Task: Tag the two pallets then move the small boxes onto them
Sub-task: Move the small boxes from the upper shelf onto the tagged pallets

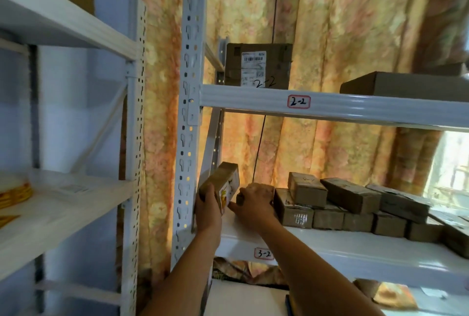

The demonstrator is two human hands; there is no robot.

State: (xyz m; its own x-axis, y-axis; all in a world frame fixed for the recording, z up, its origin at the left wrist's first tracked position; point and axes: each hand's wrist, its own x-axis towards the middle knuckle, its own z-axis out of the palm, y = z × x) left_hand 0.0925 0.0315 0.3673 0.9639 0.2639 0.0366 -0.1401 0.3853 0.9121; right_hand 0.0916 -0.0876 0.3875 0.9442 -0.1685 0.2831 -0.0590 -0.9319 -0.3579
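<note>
A red-bordered label (299,101) reads "2-2" on the upper shelf beam (355,109), "2-2" is handwritten on the carton (258,66) above, and "3-2" (264,253) marks the lower beam (355,256).

2 hands in frame: left hand (207,208), right hand (255,201). 1 small box (223,185) was gripped in left hand; a 2nd sat under right hand, mostly hidden. Roughly 10 more small boxes were piled on shelf 3-2 (330,244), exact count unclear. 2 larger cartons (257,66) stood on shelf 2-2 (355,110). 2 red-edged shelf labels (299,101) showed.
</note>
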